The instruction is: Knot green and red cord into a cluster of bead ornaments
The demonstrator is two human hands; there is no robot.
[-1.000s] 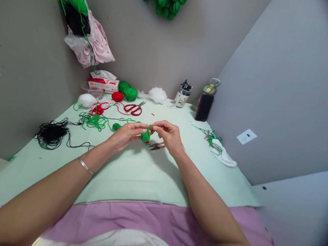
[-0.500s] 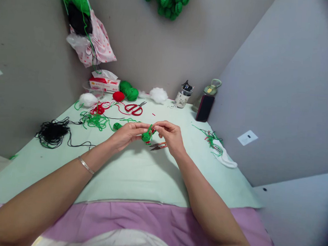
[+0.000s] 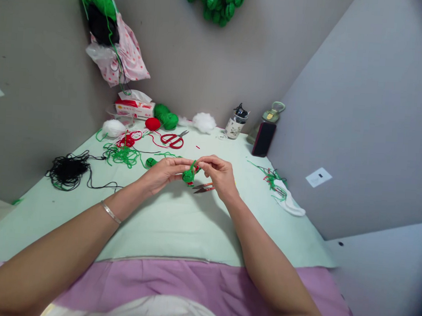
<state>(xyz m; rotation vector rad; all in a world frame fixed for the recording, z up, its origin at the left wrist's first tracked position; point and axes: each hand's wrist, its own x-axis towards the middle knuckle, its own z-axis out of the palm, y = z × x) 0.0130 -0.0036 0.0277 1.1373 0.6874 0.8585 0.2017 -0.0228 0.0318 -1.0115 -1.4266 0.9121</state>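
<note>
A small green and red crocheted piece [image 3: 188, 176] is pinched between the fingertips of my left hand [image 3: 168, 172], just above the table. My right hand [image 3: 219, 173] is closed at the piece's right side, its thumb and forefinger pinching the red and green part. Small thread snips [image 3: 204, 188] with an orange handle stick out from under my right palm, blades pointing left. To the left of my left hand lies a small green crocheted ball [image 3: 151, 162]. Exactly what the right fingertips grip is too small to make out.
Red-handled scissors [image 3: 174, 140], a red yarn ball [image 3: 152, 124], green yarn [image 3: 166, 117] and white stuffing [image 3: 204, 123] lie toward the back. Tangled black yarn [image 3: 67, 169] is at left. A phone [image 3: 264, 139] leans on a bottle [image 3: 272, 113]; yarn scraps [image 3: 276, 182] lie at right.
Both hands stay almost in place. The crocheted piece has shifted very slightly between the fingertips.
</note>
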